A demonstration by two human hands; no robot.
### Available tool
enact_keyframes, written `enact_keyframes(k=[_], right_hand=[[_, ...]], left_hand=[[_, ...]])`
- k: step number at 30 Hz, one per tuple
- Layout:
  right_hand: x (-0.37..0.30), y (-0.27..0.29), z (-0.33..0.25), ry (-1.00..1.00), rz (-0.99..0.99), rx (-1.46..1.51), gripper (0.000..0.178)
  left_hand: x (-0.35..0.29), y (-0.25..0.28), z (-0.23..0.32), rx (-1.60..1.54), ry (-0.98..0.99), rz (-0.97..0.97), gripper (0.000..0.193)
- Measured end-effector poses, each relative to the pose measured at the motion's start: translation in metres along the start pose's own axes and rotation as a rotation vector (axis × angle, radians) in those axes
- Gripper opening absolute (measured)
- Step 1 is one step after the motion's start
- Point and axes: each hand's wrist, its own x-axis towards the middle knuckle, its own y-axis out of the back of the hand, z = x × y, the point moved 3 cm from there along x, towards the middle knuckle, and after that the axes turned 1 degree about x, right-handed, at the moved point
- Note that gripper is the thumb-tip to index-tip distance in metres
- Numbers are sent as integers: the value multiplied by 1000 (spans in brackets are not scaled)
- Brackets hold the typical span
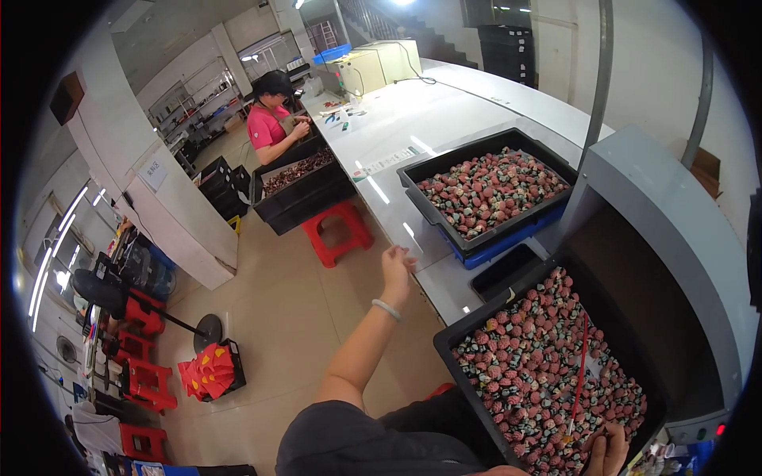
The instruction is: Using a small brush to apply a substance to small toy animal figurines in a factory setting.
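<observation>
My left hand (398, 268), with a pale band on its wrist, is raised beside the near edge of the white table. Its fingers are curled in; what they hold, if anything, is hidden. My right hand (607, 452) is low in the near black tray (454, 337), fingers bent together at a dark spot among the pieces; what is in them cannot be made out. This tray is full of pink, bumpy, berry-shaped pieces (508, 357) with dark and pale green parts. A thin red stick (581, 369) lies across them, its lower end close to my right hand.
A second black tray (409, 176) of similar pieces sits on a blue bin (484, 255) on the white table (381, 202). A grey machine hood (675, 198) arches at right. Farther off, a person in pink (270, 127) works by a black crate (290, 208) above a red stool (337, 234).
</observation>
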Motion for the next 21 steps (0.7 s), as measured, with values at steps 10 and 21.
enact_keyframes(k=[10,21], right_hand=[[-9,-11,18,-33,22,215,19],[-7,-5,36,-233,-62,174,22]], left_hand=[[47,-88,209,-121,-427,-106,36],[-41,-38,30,-239,109,-31,17]])
